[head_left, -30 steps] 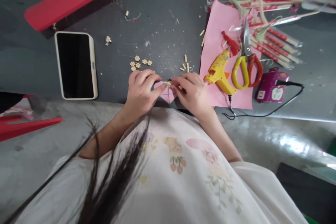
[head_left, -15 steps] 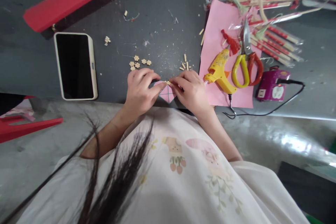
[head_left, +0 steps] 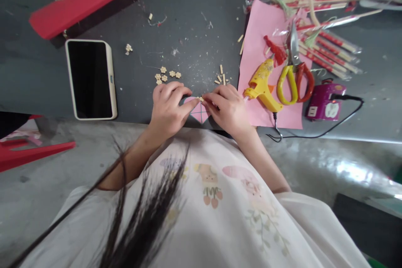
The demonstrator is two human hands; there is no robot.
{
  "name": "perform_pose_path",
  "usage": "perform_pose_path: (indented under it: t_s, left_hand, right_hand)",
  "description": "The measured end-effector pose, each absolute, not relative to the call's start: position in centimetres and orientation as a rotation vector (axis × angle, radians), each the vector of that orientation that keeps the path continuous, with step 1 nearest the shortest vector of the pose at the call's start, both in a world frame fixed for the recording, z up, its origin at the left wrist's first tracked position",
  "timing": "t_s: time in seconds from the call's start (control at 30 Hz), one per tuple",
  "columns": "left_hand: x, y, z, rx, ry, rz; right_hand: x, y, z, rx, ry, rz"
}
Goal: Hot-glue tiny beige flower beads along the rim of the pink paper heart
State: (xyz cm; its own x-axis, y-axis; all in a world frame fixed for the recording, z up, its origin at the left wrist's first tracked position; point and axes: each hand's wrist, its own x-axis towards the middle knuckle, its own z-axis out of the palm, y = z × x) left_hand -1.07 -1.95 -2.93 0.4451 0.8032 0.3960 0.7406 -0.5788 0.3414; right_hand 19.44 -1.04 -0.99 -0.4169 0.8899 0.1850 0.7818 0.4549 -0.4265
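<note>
Close to my body, at the table's front edge, lies a small pink paper piece marked with dark crossing lines and ending in a point toward me. My left hand curls over its left side, thumb pressing near the top. From the right, my right hand pinches a tiny pale wooden piece at the paper's upper edge, fingertips meeting my left thumb. The fingers partly cover both. Just beyond my left hand sit several small wooden flowers. Short wooden sticks lie beyond my right hand.
A phone and a red folded strip lie left. On pink paper at right rest a yellow glue gun and scissors. A purple power box with a black cable and packaged chopsticks are farther right.
Both hands stay at the pink paper piece, with barely any visible finger movement. The hanging hair has swung slightly to the right.
</note>
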Motion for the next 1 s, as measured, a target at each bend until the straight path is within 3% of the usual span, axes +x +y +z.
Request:
perform_pose_path:
  t_s: [0.57, 0.87, 1.0]
  left_hand:
    - [-1.5, -2.1, -2.5, 2.458, 1.397, 0.965]
    - [-4.7, -0.4, -0.2, 2.333, 1.69, 0.65]
    - [-5.9, 0.8, 0.3, 2.332, 1.765, 0.741]
  right_hand:
    - [19.2, -2.0, -1.1, -1.332, -2.436, 0.172]
    - [18.5, -1.7, -0.9, -1.362, -2.406, 0.135]
    - [18.1, -1.6, -1.0, -1.409, -2.388, 0.154]
